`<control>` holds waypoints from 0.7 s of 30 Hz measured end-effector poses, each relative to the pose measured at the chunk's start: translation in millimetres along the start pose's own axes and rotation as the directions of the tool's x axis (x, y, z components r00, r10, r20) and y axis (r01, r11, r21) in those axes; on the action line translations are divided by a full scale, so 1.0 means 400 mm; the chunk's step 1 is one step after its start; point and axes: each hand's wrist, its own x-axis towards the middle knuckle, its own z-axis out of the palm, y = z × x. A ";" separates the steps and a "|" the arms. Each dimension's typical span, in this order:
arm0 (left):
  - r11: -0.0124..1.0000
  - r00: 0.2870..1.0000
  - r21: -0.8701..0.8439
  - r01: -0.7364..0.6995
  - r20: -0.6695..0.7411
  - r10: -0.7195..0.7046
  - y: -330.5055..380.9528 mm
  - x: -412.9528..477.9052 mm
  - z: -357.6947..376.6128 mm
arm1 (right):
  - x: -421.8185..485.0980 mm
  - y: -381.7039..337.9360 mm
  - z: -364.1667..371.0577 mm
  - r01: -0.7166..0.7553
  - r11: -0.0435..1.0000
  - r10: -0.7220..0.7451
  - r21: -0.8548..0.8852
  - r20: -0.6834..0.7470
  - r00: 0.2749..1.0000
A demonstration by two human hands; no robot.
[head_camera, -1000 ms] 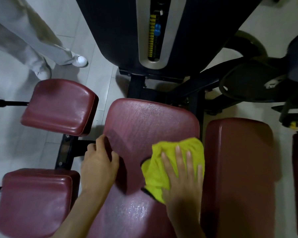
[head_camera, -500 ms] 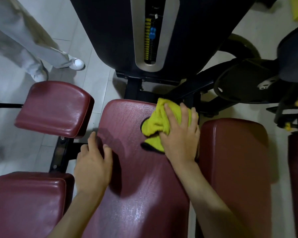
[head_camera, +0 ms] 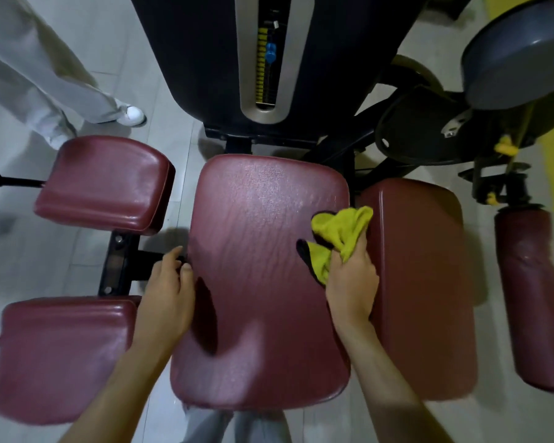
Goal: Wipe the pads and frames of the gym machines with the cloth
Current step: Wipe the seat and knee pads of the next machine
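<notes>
Mid-wipe on centre seat pad [head_camera: 256, 251], rt edge, side pad [head_camera: 429, 282] just beside. Yellow cloth [head_camera: 341, 233] bunched at gap btwn them, clamped in right hand [head_camera: 352, 282]. Left hand [head_camera: 168, 292] resting on pad's left edge, fingers loose, holding nothing. Next, prob.: spread cloth flat, sweep side pad.

The left hand [head_camera: 167, 292] and right hand [head_camera: 352, 282] are bare, as are both forearms. Pale grey trousers [head_camera: 259, 426] cover the legs.

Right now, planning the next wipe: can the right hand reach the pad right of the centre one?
Probably yes: the right hand, gripping the cloth, is at the centre pad's edge; the right pad lies alongside, unobstructed.
</notes>
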 end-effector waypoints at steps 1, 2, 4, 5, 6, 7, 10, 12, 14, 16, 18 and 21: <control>1.000 1.000 -0.016 0.006 0.015 -0.006 -0.010 -0.018 0.003 | -0.063 0.032 0.000 -0.017 1.000 0.017 -0.002 0.008 1.000; 0.999 1.000 -0.033 0.003 0.023 -0.002 -0.019 -0.035 0.007 | -0.127 0.066 0.000 -0.048 0.999 0.048 0.000 0.016 0.999; 0.998 1.000 -0.057 -0.017 0.024 0.019 -0.033 -0.069 0.012 | -0.258 0.137 -0.003 -0.130 0.991 0.129 0.019 0.048 0.990; 0.997 0.999 -0.069 -0.023 0.025 0.024 -0.036 -0.084 0.013 | -0.323 0.170 -0.006 -0.174 0.984 0.171 0.039 0.067 0.983; 0.996 0.999 -0.085 -0.020 0.025 0.022 -0.039 -0.096 0.012 | -0.382 0.197 -0.010 -0.214 0.975 0.209 0.066 0.082 0.974; 0.995 1.000 -0.100 -0.008 0.027 0.010 -0.039 -0.108 0.011 | -0.431 0.217 -0.013 -0.248 0.964 0.240 0.099 0.088 0.967; 0.992 0.999 -0.122 0.028 0.026 -0.025 -0.045 -0.127 0.007 | -0.482 0.209 -0.015 -0.280 0.943 0.273 0.181 0.063 0.960; 0.995 0.999 -0.102 0.024 0.035 -0.020 -0.053 -0.132 0.006 | -0.436 0.176 -0.003 -0.230 0.953 0.231 0.195 0.019 0.973; 0.996 0.999 -0.084 0.002 0.047 0.002 -0.059 -0.133 0.009 | -0.344 0.133 0.012 -0.180 0.965 0.193 0.192 -0.052 0.980; 0.998 0.999 -0.069 -0.008 0.052 0.012 -0.065 -0.131 0.012 | -0.247 0.081 0.018 -0.150 0.977 0.165 0.151 -0.098 0.981; 0.999 0.998 -0.051 -0.011 0.054 0.014 -0.072 -0.124 0.015 | -0.190 0.046 0.023 -0.123 0.987 0.135 0.100 -0.121 0.983; 0.998 0.998 -0.053 -0.015 0.065 0.018 -0.073 -0.120 0.012 | -0.195 0.058 0.028 -0.087 0.993 0.098 0.085 -0.133 0.986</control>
